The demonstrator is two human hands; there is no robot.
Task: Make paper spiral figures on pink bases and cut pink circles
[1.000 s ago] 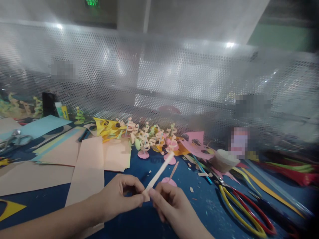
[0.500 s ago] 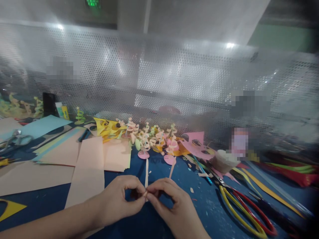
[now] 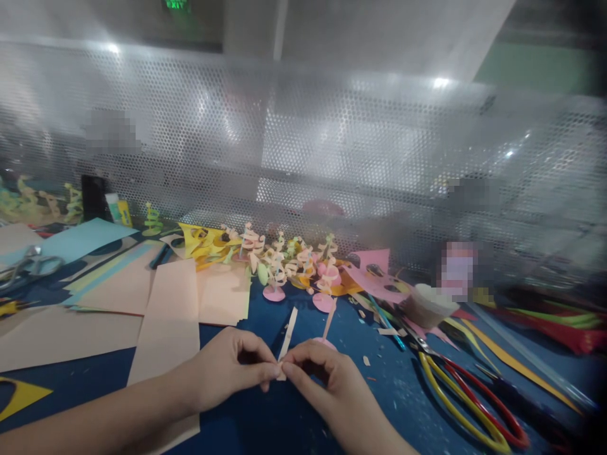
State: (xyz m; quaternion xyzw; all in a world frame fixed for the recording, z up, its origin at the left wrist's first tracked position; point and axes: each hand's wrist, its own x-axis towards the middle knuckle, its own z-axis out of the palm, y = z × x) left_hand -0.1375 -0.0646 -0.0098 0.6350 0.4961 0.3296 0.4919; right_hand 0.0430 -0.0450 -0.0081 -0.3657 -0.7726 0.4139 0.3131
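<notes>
Between my two hands is a narrow cream paper strip [image 3: 288,335], its free end pointing up and slightly right. My left hand [image 3: 232,366] pinches its lower end with thumb and forefinger. Right beside those fingertips, my right hand [image 3: 329,379] pinches the same end, where a small bit of paper pokes out below. Behind my right hand stands another thin paper strip [image 3: 329,321], with a pink paper disc [image 3: 325,343] partly hidden by the hand. Farther back, curled paper spirals [image 3: 279,265] stand on pink discs [image 3: 274,294].
Peach paper sheets [image 3: 165,322] lie at left, with silver scissors [image 3: 32,262] beyond. Scissors with yellow and red handles [image 3: 467,395] lie at right, near a white cup [image 3: 429,304]. Yellow cut paper [image 3: 202,237] and pink cut paper [image 3: 374,278] lie before a perforated metal panel [image 3: 303,139].
The strip's upper end has tipped to the right. My fingers have shifted slightly on its lower end, and more of the pink disc behind my right hand shows.
</notes>
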